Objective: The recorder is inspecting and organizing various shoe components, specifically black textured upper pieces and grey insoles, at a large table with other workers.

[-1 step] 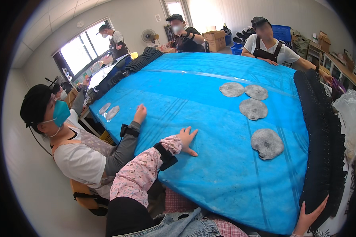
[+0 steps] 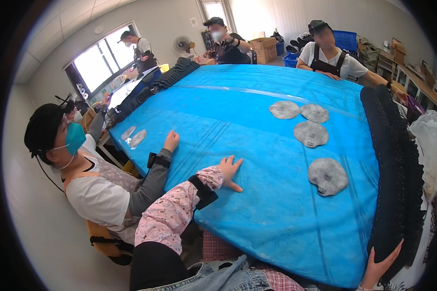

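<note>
My left hand (image 2: 229, 173), in a pink floral sleeve with a black strap at the wrist, lies on the blue table sheet (image 2: 262, 213). Its fingers are spread and hold nothing. At the lower right, my right hand (image 2: 382, 266) rests against the near end of a long stack of black ribbed pieces (image 2: 392, 179). Thumb and fingers are stretched apart there, partly over the black material. Beyond my left hand, to the right, lies a round grey fabric-like pad (image 2: 328, 176) with a notched edge. Further off are three similar pads, one of them a grey pad (image 2: 311, 134).
A co-worker (image 2: 102, 179) sits at my left, a fist (image 2: 171, 140) on the sheet near two small pale ovals (image 2: 133, 137). Other people stand around the far side, one at the far right (image 2: 331, 56). More black pieces (image 2: 177, 72) line the far left edge; a plastic bag (image 2: 429, 145) hangs right.
Both my hands stay where they were. The co-worker's fist at my left has shifted very slightly, and the far middle person's raised hand has moved a little.
</note>
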Demonstrator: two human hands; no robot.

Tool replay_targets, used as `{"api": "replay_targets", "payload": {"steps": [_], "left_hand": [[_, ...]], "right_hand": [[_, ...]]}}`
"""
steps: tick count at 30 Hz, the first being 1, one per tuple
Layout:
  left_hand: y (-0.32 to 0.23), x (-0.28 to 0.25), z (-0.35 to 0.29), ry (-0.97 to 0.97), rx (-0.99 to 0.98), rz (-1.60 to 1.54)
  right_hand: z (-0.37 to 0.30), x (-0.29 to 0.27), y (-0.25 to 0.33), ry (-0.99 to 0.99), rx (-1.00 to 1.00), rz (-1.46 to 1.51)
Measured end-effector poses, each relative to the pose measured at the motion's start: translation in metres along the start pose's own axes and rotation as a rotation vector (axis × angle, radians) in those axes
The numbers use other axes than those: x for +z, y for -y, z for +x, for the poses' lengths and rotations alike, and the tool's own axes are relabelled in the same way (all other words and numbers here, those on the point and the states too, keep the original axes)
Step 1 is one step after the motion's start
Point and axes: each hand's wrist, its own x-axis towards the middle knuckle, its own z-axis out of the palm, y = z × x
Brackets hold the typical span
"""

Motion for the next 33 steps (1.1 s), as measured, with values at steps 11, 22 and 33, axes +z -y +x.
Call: {"api": "replay_targets", "payload": {"steps": [11, 22, 33], "left_hand": [[0.009, 0.003, -0.014, 0.000, -0.035, 0.026], [0.035, 0.011, 0.015, -0.136, 0.078, 0.031], [0.046, 0.005, 0.014, -0.138, 0.208, -0.133]], "right_hand": [[-0.006, 0.001, 0.008, 0.013, -0.004, 0.011], [0.013, -0.019, 0.026, 0.092, -0.023, 0.264], [0.212, -0.227, 0.030, -0.717, -0.082, 0.292]]}}
